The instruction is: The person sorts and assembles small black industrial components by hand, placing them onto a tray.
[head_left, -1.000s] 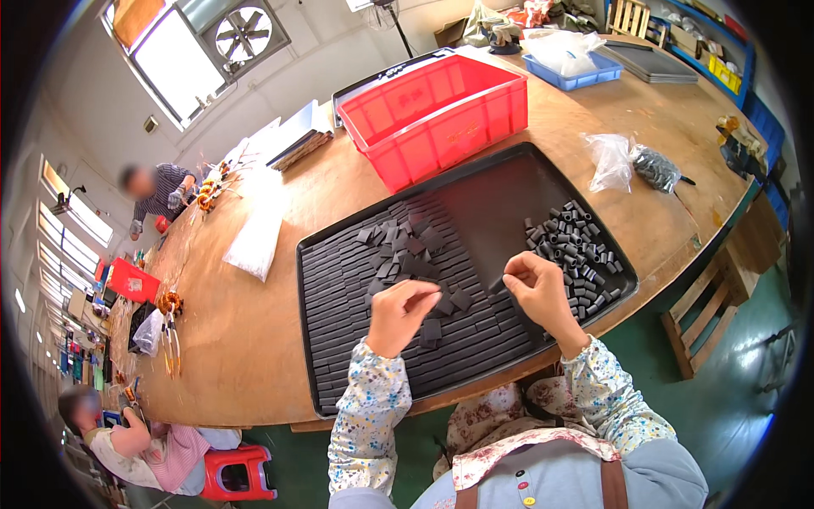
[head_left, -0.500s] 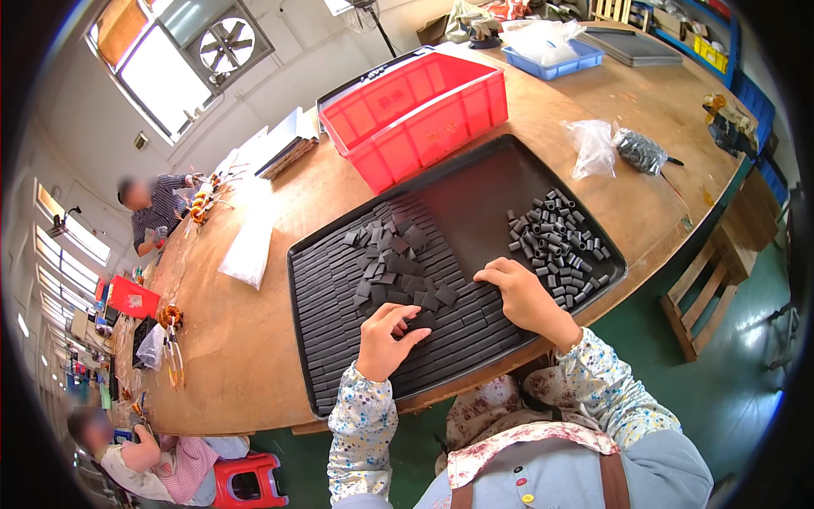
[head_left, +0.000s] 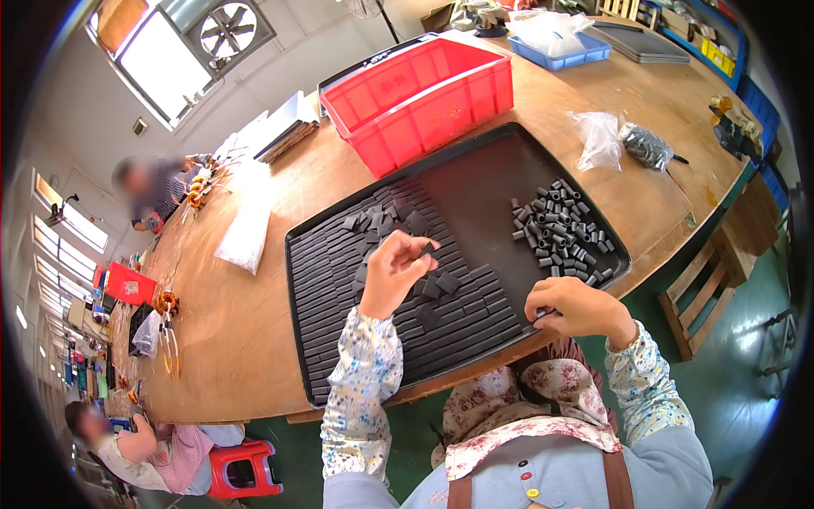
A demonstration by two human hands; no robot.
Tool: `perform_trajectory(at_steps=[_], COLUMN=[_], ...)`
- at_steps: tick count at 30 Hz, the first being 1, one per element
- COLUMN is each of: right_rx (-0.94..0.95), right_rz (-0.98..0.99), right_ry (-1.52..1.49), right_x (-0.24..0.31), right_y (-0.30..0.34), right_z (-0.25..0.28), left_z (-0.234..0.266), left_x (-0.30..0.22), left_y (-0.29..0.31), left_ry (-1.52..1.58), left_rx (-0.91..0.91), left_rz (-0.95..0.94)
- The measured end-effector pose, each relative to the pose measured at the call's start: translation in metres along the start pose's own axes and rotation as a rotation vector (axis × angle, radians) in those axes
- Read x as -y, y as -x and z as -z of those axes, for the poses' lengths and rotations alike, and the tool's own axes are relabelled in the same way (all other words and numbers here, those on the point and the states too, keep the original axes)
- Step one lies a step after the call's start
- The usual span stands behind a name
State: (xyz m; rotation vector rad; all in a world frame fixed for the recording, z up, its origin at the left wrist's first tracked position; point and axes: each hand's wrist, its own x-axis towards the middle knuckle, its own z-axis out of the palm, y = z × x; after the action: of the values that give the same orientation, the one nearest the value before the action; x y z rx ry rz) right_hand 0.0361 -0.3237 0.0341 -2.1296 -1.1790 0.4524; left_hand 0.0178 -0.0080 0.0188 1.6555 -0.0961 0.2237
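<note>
Above the black tray (head_left: 479, 191), my left hand (head_left: 390, 273) pinches a thin black square piece (head_left: 430, 250) between thumb and fingertips. My right hand (head_left: 585, 307) is closed near the tray's front right edge. A small dark piece (head_left: 543, 313) shows between its fingers, mostly hidden. Loose black square pieces (head_left: 448, 282) lie in a heap, partly behind my left hand. They rest on close rows of flat black strips (head_left: 483, 316) that cover the tray's left and middle. Short black tubes (head_left: 560, 225) are piled in its right part, just beyond my right hand.
A red crate (head_left: 424, 110) stands behind the tray. To the right are a clear plastic bag (head_left: 598, 140) and a bag of dark parts (head_left: 646, 146). A blue bin (head_left: 564, 58) sits farther back. Two people work at the left, one near a red stool (head_left: 244, 469).
My left hand has risen up and right off the heap with a square piece. My right hand has moved right and toward me, and its fingers are now closed on a small dark piece.
</note>
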Motion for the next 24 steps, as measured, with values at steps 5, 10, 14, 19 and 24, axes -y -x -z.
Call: perform_trajectory(at_steps=[5,10,14,19,24], right_rx=[-0.164,-0.250,-0.211,-0.035,-0.070], right_rz=[0.184,0.194,0.216,0.062,0.159], right_ry=[-0.257,-0.385,-0.878,-1.088,-0.991], right_x=[0.009,-0.021,-0.045,-0.030,-0.026], right_y=[-0.061,-0.142,-0.157,-0.142,-0.139], right_z=[0.029,0.034,0.002,0.002,-0.003], left_z=[-0.005,-0.011,-0.009,-0.014,-0.015], left_x=[0.017,0.012,0.019,0.010,0.011], left_y=[-0.020,-0.004,0.003,0.009,0.003], left_ry=[0.024,0.113,0.112,0.053,0.061], left_rx=[0.090,0.071,0.134,0.145,0.172], left_rz=[0.051,0.080,0.179,0.199,0.224])
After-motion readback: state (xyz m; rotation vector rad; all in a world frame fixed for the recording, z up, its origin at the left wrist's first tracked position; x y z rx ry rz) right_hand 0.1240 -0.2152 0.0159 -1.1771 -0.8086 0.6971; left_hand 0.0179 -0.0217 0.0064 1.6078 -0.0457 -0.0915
